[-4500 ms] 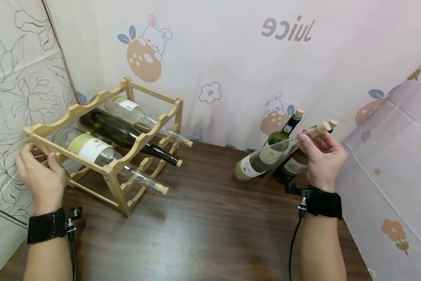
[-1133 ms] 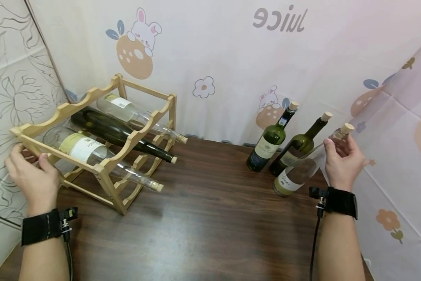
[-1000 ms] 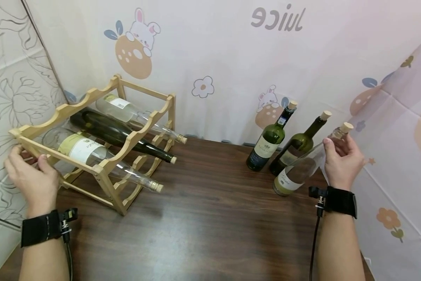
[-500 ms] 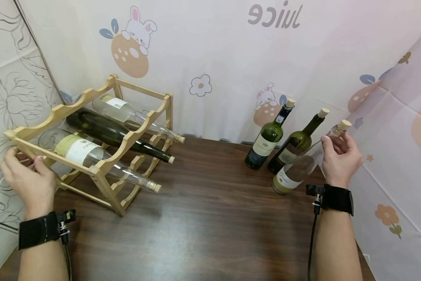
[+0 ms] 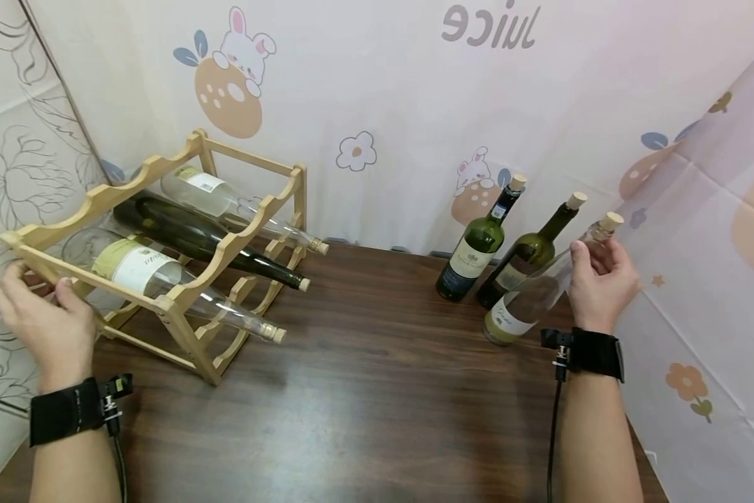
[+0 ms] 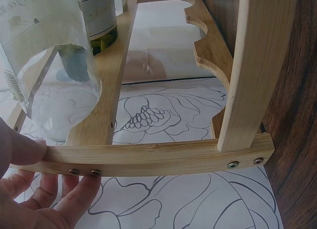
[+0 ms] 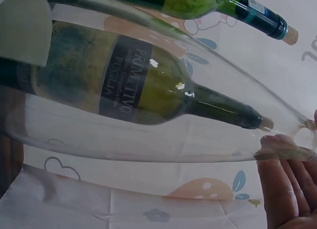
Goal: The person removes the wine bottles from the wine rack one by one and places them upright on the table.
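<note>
My left hand (image 5: 43,321) grips the near left end of a wooden wine rack (image 5: 191,339). In the left wrist view its thumb and fingers (image 6: 81,197) pinch the rack's rail. Over at the right, my right hand (image 5: 605,290) holds a clear corked wine bottle (image 5: 509,321) by the neck. This bottle leans a little to the right in the head view, its base at the table. A green bottle (image 5: 474,262) and a darker green bottle (image 5: 532,250) stand beside it. Through the clear glass, the right wrist view shows the darker bottle's PRIMITIVO label (image 7: 124,80).
On the rack's top tier lie a clear bottle with a yellow-white label (image 5: 139,269), a dark bottle (image 5: 182,227) and another clear bottle (image 5: 209,192), corks pointing right. Curtains (image 5: 377,70) close off the back and sides of the brown table (image 5: 351,391).
Since 4.5 s ago, the clear bottle in my right hand has gone right, from in front of the green bottles to beside them, and stands more upright. My left hand keeps its grip.
</note>
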The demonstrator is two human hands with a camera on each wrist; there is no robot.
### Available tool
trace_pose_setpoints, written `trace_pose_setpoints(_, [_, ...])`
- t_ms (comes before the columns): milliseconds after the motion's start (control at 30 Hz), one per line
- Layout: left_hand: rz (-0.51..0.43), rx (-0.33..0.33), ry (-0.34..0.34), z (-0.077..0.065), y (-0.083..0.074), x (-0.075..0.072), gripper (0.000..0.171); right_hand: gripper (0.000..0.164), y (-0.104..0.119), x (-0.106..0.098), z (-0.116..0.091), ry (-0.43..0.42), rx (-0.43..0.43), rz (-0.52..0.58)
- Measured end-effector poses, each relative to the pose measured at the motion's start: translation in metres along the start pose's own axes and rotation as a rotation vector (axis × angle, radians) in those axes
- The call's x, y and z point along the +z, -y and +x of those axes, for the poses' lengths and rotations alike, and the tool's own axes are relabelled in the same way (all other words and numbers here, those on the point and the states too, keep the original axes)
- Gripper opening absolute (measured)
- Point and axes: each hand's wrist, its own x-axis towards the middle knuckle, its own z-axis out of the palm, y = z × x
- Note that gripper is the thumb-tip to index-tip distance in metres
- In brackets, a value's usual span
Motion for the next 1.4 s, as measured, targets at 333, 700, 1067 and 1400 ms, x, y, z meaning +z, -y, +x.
trace_pose_setpoints(333, [-0.007, 0.015, 0.008, -0.001, 0.001, 0.001, 0.042, 0.035, 0.007, 0.004, -0.005, -0.007, -0.021, -0.024])
trace_pose_setpoints(700, [-0.017, -0.004, 0.027, 0.002, -0.001, 0.006, 0.042, 0.036, 0.004, 0.003, -0.004, -0.044, -0.022, -0.026])
trace_pose_setpoints(1067, [-0.02, -0.006, 0.009, 0.005, 0.001, 0.009, 0.042, 0.06, 0.024, -0.002, -0.032, -0.135, -0.029, -0.026])
trace_pose_setpoints(1400, [-0.023, 0.023, 0.013, 0.002, 0.002, -0.001, 0.042, 0.04, 0.061, 0.038, -0.113, -0.114, -0.457, 0.152])
